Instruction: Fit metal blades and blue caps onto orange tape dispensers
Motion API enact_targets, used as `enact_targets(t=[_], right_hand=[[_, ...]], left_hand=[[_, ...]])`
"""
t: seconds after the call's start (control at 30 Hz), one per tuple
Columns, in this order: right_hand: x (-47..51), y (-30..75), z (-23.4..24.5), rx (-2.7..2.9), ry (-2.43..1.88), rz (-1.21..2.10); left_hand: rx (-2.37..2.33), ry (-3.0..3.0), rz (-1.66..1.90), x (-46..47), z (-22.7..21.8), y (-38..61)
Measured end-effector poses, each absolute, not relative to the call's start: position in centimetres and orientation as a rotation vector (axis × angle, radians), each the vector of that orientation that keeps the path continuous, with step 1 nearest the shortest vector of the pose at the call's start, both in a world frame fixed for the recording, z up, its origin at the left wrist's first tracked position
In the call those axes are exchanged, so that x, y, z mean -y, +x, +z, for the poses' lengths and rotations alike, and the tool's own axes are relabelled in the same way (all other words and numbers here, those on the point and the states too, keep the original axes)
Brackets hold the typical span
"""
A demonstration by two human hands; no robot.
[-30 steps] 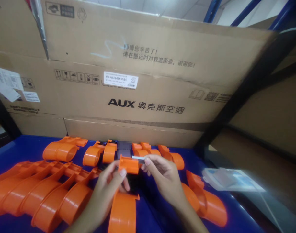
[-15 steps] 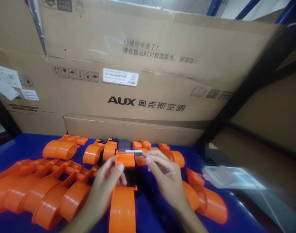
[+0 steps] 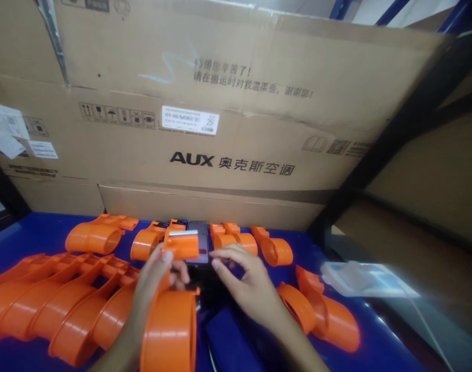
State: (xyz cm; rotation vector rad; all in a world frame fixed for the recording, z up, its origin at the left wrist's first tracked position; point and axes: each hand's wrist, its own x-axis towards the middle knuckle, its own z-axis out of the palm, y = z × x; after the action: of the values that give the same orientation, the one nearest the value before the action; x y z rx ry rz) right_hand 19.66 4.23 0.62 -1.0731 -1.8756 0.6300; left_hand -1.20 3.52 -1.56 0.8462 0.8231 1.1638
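My left hand is closed around the neck of an orange plastic piece. Its small block-like head sticks up above the fingers, and its wide ring hangs below toward me. A narrow silvery strip lies along the top of the head. To the right, apart from the piece, is my right hand, thumb and forefinger stretched out with a small gap and nothing seen between them. Behind the head a phone with a lit screen is partly hidden.
Several matching orange pieces line the left of the blue tabletop. More orange pieces stand at the back and right. A clear plastic case lies at the right edge. A big cardboard box walls off the back.
The strip, held in my right fingers before, now lies along the head, and those fingers have let go. My left hand and the orange piece have shifted left and tilted.
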Motion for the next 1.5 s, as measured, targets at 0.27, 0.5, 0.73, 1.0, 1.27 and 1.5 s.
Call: enact_targets(t=[0.27,0.5,0.73,1.0,1.27,1.5], right_hand=[[-3.9,19.2,-0.5,2.327,-1.288,0.499],[-4.1,19.7,0.3,2.225,-1.267,0.440],[-4.0,20.7,1.8,1.712,-1.141,0.353],[-3.0,20.1,2.4,1.834,-0.974,0.342],[-2.9,19.8,2.2,1.877,-0.934,0.377],[-3.0,19.9,2.2,1.894,-0.919,0.519]], left_hand=[[-0.803,0.757,1.235,-3.3,-1.5,-1.2],[-0.819,0.891,1.282,-3.6,-2.1,-0.7],[-0.914,0.971,1.326,-2.8,-2.5,0.2],[-0.954,1.067,1.245,-1.6,-2.4,1.4],[-0.948,1.085,1.279,-0.9,-1.8,1.5],[-0.811,1.059,1.201,-1.0,-1.7,1.6]])
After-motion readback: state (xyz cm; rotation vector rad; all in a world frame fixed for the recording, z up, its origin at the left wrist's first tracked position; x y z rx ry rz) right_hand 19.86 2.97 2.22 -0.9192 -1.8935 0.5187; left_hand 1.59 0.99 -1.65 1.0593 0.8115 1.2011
